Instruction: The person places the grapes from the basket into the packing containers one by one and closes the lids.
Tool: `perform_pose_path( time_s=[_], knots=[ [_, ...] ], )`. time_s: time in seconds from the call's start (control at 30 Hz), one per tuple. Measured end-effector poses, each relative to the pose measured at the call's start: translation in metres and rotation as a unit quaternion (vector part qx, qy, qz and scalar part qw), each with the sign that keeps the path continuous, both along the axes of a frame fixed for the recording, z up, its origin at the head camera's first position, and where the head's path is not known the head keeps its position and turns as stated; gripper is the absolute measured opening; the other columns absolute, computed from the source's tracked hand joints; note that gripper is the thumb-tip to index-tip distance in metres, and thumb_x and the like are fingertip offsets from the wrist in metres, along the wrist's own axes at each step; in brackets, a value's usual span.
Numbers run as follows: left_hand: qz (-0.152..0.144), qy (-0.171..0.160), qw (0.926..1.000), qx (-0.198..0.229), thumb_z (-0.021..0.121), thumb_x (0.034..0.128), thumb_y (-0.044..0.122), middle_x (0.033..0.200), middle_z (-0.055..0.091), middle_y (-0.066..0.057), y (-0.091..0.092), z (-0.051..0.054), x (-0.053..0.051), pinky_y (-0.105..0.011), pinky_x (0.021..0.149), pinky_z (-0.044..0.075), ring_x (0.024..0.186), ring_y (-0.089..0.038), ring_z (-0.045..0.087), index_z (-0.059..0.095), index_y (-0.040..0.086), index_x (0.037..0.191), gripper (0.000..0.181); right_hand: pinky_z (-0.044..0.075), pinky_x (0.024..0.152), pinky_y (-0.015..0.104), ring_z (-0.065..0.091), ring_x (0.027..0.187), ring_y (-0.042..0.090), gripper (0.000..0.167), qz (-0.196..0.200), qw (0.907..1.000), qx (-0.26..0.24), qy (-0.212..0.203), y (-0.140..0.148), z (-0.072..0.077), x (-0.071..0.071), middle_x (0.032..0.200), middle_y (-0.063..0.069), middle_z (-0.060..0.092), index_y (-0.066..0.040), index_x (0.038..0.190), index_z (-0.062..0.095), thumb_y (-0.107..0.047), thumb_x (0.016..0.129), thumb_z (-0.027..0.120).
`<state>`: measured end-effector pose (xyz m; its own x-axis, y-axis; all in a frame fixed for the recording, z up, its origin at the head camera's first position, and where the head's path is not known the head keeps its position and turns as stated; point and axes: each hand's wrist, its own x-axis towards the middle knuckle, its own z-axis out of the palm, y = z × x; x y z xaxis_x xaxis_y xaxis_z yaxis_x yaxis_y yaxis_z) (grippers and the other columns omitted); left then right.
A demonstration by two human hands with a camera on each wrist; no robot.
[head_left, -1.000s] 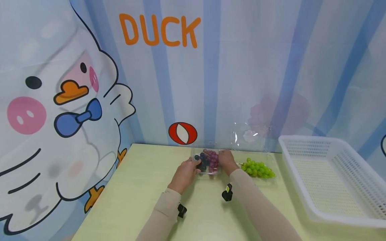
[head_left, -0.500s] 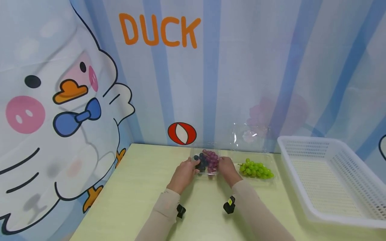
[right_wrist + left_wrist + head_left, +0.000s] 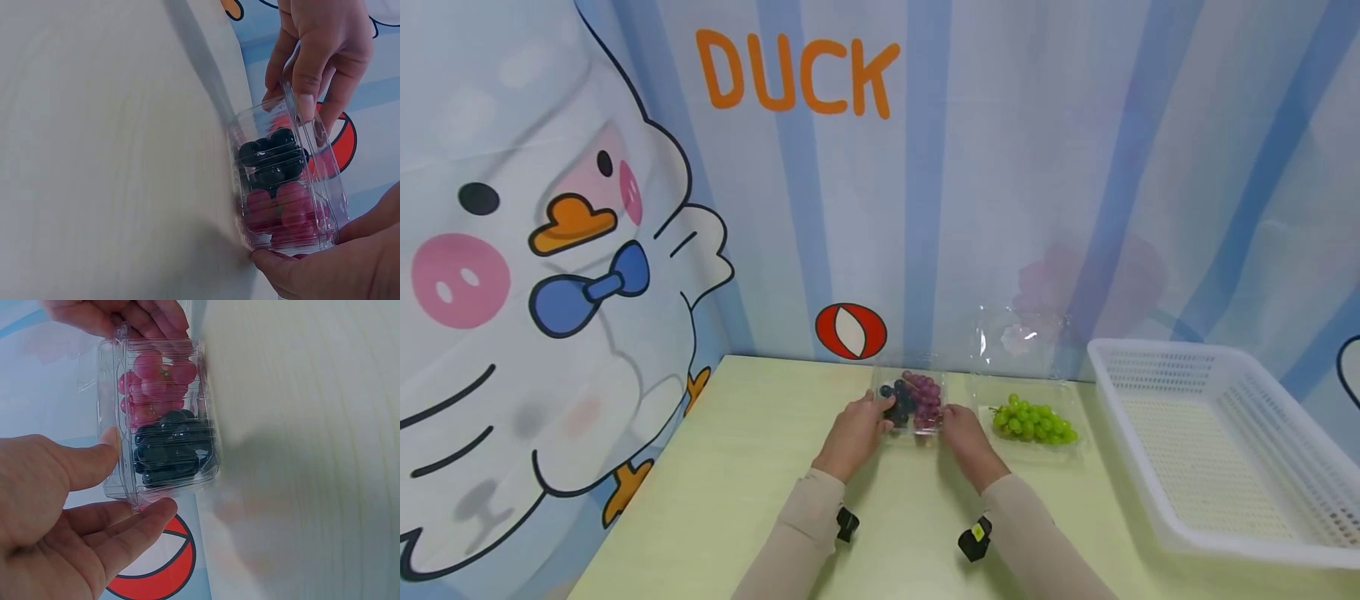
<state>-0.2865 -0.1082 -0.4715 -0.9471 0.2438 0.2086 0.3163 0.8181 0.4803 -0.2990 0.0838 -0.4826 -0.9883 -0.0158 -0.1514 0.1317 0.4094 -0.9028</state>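
Observation:
A clear plastic clamshell box (image 3: 925, 427) stands on the table, its lid down over a bunch of dark grapes (image 3: 174, 450) at the left and a bunch of purple-red grapes (image 3: 925, 394) at the right. My left hand (image 3: 853, 437) grips the box's left side, thumb on the rim and fingers along the side wall, as the left wrist view shows. At the near right corner, my right hand (image 3: 967, 446) holds the other side; its thumb shows low on the box in the right wrist view, with some fingers hidden.
Right of the hands, a second clear clamshell box (image 3: 1078, 450) stands with its lid up, green grapes (image 3: 1033, 421) inside. A large white plastic basket (image 3: 1157, 483) stands at the table's right. Behind the table (image 3: 737, 467) hangs a printed duck curtain (image 3: 880, 208).
My right hand has slid along the box's right side, from the back corner toward me to the near corner. The left hand keeps its hold, and the box stays in place.

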Motion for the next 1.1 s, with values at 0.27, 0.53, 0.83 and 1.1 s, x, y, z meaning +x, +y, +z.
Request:
perform_pose_path(
  time_s=[0.27, 0.53, 0.83, 1.1],
  knots=[
    [0.002, 0.001, 1.0, -0.006, 0.072, 0.094, 0.015, 0.147, 0.049, -0.031, 0.0, -0.001, -0.002, -0.049, 0.095, 0.055, 0.125, -0.044, 0.06, 0.06, 0.01, 0.142, 0.05, 0.039, 0.112, 0.056, 0.047, 0.134, 0.046, 0.048, 0.002, 1.0, 0.002, 0.006, -0.002, 0.002, 0.019, 0.144, 0.034, 0.048, 0.017, 0.14, 0.044, -0.017, 0.109, 0.031],
    [-0.005, -0.001, 1.0, -0.007, 0.071, 0.0953, 0.016, 0.147, 0.048, -0.031, 0.0, 0.0, -0.003, -0.05, 0.095, 0.054, 0.125, -0.046, 0.059, 0.06, 0.009, 0.142, 0.049, 0.045, 0.075, 0.035, 0.053, 0.086, 0.023, 0.037, -0.014, 0.9994, 0.03, -0.005, -0.005, 0.004, 0.03, 0.101, 0.018, 0.065, 0.009, 0.12, 0.054, -0.02, 0.109, 0.034],
    [-0.006, -0.002, 1.0, -0.003, 0.071, 0.0948, 0.015, 0.147, 0.047, -0.033, 0.0, 0.0, 0.0, -0.052, 0.096, 0.054, 0.125, -0.046, 0.059, 0.06, 0.009, 0.142, 0.049, 0.058, 0.071, 0.03, 0.063, 0.069, 0.012, 0.041, -0.022, 0.994, -0.097, -0.046, -0.007, 0.003, 0.03, 0.086, 0.014, 0.068, 0.016, 0.114, 0.059, -0.017, 0.109, 0.035],
    [-0.003, 0.0, 1.0, -0.005, 0.071, 0.0947, 0.015, 0.147, 0.047, -0.033, 0.0, 0.0, -0.001, -0.052, 0.095, 0.054, 0.124, -0.046, 0.059, 0.06, 0.01, 0.143, 0.049, 0.062, 0.072, 0.037, 0.068, 0.068, 0.015, 0.039, -0.03, 0.9668, -0.238, -0.088, -0.008, -0.002, 0.03, 0.085, 0.012, 0.067, 0.012, 0.12, 0.051, -0.022, 0.109, 0.035]
  ],
)
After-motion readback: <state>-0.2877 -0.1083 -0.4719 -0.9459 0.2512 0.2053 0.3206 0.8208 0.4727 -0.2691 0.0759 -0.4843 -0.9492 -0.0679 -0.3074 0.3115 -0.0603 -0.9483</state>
